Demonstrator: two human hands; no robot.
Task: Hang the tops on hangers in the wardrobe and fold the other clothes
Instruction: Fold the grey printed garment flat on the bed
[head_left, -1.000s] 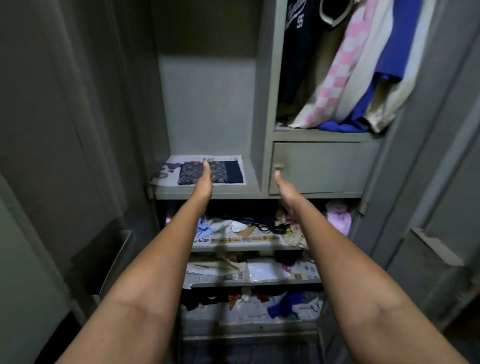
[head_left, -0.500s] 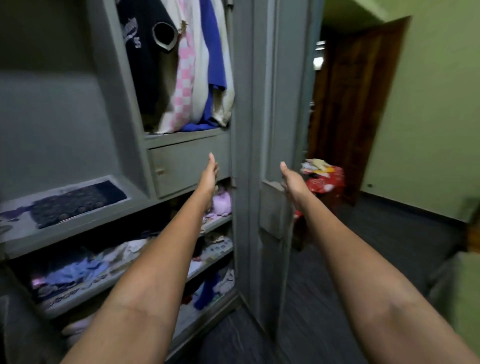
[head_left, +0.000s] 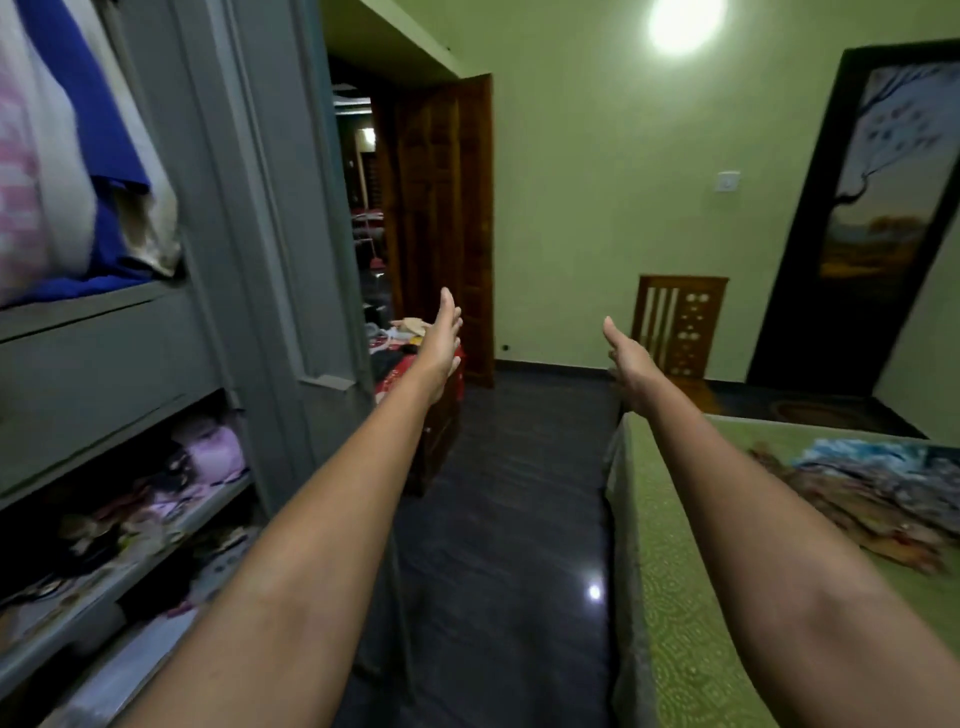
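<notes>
At the far left I see the grey wardrobe (head_left: 244, 218) standing open. In its upper compartment hang the tops (head_left: 78, 156): a pink-and-white checked one, a white one, a bright blue one and a cream one, packed side by side, their hems just above the ledge. Below that ledge sits a closed grey drawer front (head_left: 98, 358), and under it two shelves (head_left: 156, 525) hold loose, jumbled clothing, with a lilac piece the clearest. The wardrobe door (head_left: 311, 249) swings out toward the room.

My left hand (head_left: 445, 332) is stretched out ahead at the end of a straight arm, fingers extended and together, palm turned inward, holding nothing. Past it I make out a red-covered stand (head_left: 447, 395) heaped with mixed items, and an open brown wooden door (head_left: 447, 218) beyond.

My right hand (head_left: 626, 356) reaches forward the same way, fingers straight and relaxed, thumb up, gripping nothing. It lines up with a wooden chair back (head_left: 675, 322) against the green wall.

At the right lies the bed (head_left: 691, 597) with a green patterned cover. On it, well apart from both hands, rests a pile of other clothes (head_left: 878, 493), blurred, in blues, browns and greys.
</notes>
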